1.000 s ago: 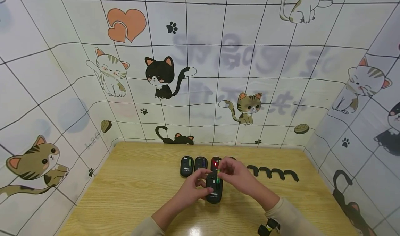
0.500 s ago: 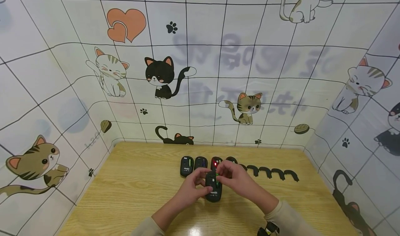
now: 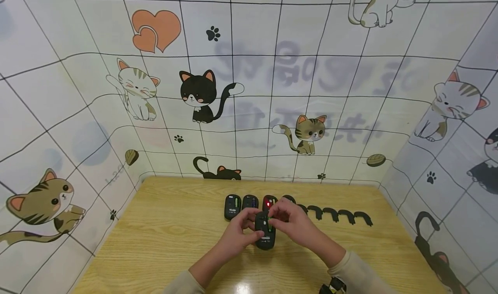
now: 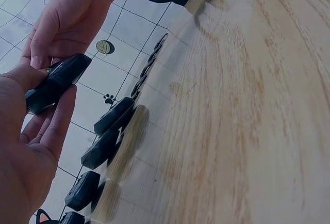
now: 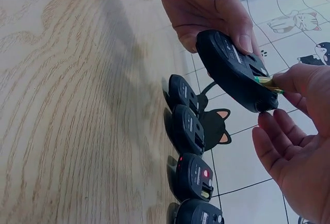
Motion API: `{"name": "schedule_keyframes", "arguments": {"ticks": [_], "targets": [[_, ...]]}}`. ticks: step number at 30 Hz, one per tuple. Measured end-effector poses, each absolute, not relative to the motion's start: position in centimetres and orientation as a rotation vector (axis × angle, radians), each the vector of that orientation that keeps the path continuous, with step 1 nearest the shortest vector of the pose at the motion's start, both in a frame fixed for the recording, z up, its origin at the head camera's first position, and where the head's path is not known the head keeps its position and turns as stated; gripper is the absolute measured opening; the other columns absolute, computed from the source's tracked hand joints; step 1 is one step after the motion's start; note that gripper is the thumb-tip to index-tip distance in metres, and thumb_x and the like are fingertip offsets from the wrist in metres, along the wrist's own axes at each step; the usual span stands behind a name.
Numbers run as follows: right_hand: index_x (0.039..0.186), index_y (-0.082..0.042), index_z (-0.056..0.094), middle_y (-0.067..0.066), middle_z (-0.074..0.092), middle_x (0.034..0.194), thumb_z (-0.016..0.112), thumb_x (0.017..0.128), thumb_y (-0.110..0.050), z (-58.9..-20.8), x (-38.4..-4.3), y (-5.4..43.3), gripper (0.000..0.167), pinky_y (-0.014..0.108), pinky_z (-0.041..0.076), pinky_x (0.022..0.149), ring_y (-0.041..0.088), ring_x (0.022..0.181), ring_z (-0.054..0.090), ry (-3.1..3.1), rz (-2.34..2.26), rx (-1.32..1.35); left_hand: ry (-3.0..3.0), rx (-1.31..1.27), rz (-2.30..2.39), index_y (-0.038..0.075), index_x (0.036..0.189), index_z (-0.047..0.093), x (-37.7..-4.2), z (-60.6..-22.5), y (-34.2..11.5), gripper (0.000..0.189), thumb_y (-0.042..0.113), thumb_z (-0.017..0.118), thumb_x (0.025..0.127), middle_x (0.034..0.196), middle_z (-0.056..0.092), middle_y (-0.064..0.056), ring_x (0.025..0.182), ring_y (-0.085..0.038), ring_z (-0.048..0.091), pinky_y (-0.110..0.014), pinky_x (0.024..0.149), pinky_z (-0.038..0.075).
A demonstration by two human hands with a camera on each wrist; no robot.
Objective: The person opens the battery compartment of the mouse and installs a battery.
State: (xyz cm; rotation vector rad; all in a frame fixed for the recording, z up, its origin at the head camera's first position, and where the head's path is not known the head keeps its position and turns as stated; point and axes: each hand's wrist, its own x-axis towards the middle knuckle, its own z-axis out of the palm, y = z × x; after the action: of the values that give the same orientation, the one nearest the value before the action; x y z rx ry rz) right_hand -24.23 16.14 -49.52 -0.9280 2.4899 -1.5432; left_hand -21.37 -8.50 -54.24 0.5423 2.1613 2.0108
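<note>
My left hand (image 3: 240,233) holds a black computer mouse (image 3: 265,238), underside up and raised above the table. In the right wrist view, the left thumb presses the mouse's underside (image 5: 227,61) beside its battery slot. My right hand (image 3: 292,220) pinches a green and gold battery (image 5: 265,82) by one end, tilted, its other end in that slot. The right hand's lower fingers curl beneath the end of the mouse. The left wrist view shows the mouse (image 4: 62,79) edge-on between both hands, with the battery mostly hidden.
Several black mice lie underside up in a row at the back of the wooden table (image 3: 167,233), including one with a battery (image 3: 232,207) and one with a red light (image 3: 267,199). Several curved black covers (image 3: 330,214) continue rightward. A black-and-yellow object (image 3: 333,285) is beside the right sleeve.
The battery has sunk lower into the slot, with less of it showing above the mouse. Mouse and right hand have shifted slightly up and left in the head view.
</note>
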Motion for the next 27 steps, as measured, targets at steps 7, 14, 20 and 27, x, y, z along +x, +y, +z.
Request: {"name": "schedule_keyframes", "arguments": {"ticks": [7,14,20,27], "targets": [[0.112,-0.015,0.074,0.003,0.072,0.111,0.078,0.105,-0.013,-49.75,-24.17,15.97,0.009,0.031,0.062,0.083,0.022,0.1,0.074,2.438,-1.587,-0.838,2.175,0.567,2.023,0.01,0.148,0.061,-21.47,-54.53,-8.41,0.055,0.001,0.081,0.098,0.122,0.066,-0.015,0.099,-0.023,0.07,-0.03,0.072,0.066],[0.11,-0.016,0.074,0.003,0.073,0.113,0.079,0.104,-0.011,-49.78,-24.04,15.73,0.01,0.031,0.062,0.091,0.02,0.108,0.076,2.404,-1.6,-0.738,2.175,0.574,2.024,0.01,0.148,0.061,-21.46,-54.61,-8.41,0.056,0.001,0.081,0.097,0.123,0.065,-0.015,0.099,-0.022,0.07,-0.032,0.072,0.067],[0.111,-0.016,0.073,0.004,0.073,0.113,0.078,0.104,-0.01,-49.91,-24.06,15.77,0.01,0.032,0.062,0.089,0.021,0.106,0.076,2.392,-1.639,-0.754,2.169,0.588,2.02,0.013,0.148,0.061,-21.68,-54.66,-8.44,0.055,0.002,0.081,0.098,0.125,0.065,-0.013,0.101,-0.022,0.071,-0.035,0.072,0.068],[0.128,-0.013,0.073,0.005,0.075,0.122,0.078,0.105,-0.011,-50.13,-24.0,15.71,0.024,0.031,0.063,0.091,0.023,0.11,0.075,2.434,-1.652,-0.745,2.176,0.574,2.016,0.018,0.148,0.061,-21.78,-54.56,-8.33,0.056,0.002,0.081,0.099,0.125,0.065,-0.012,0.103,-0.027,0.071,-0.038,0.073,0.069]]}}
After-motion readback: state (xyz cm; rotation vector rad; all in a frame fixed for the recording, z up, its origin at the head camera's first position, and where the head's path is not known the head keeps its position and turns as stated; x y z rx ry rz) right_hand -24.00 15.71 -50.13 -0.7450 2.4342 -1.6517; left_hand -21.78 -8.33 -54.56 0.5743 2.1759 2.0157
